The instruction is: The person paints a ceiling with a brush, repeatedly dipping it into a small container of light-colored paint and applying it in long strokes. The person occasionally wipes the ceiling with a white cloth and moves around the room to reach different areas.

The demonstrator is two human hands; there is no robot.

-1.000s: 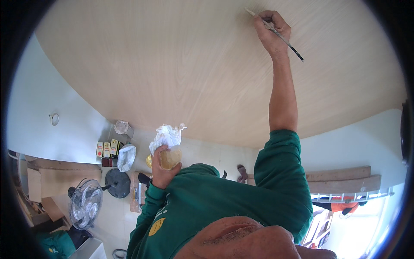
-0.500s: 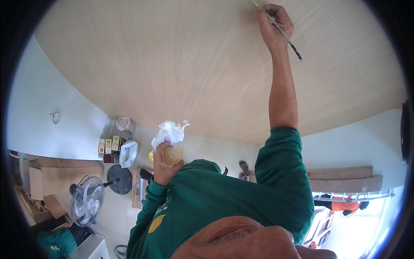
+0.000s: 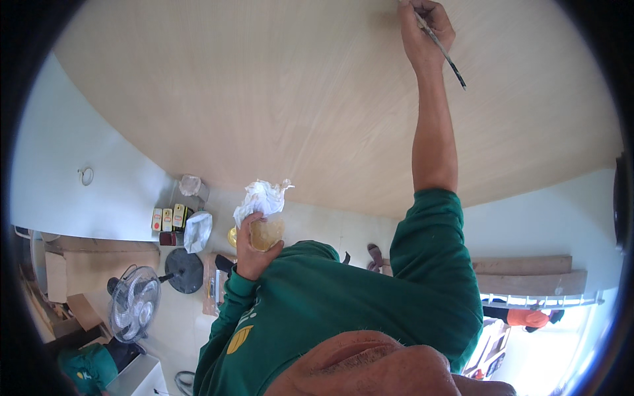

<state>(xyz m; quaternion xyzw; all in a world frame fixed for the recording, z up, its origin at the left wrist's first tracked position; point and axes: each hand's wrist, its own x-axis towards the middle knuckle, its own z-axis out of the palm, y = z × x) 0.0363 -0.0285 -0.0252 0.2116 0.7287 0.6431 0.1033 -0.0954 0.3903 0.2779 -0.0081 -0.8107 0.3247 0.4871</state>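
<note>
My right hand (image 3: 428,36) is raised to a large pale wood-grain panel (image 3: 264,99) at the top of the view. Its fingers pinch a slender, paint-stained paintbrush (image 3: 448,57), whose dark handle end points down and right. The brush's working end is cut off by the upper edge. Lower down, in front of my green shirt, my left hand (image 3: 252,259) is wrapped round a small see-through cup (image 3: 267,235) with a yellowish tint. A crumpled white cloth (image 3: 263,199) is bunched at the cup's far side, held in the same hand.
At left on the floor stand several tins (image 3: 173,218), a white bag (image 3: 197,232) and a fan (image 3: 135,302). Flattened cardboard (image 3: 105,270) lies behind the fan. A person in green (image 3: 89,366) is at lower left. Boards (image 3: 528,280) rest at the right, near a ladder (image 3: 538,303).
My right hand has shifted slightly up and to the right along the panel, and the brush now stands a little steeper. My left hand keeps its hold on the cup and cloth.
</note>
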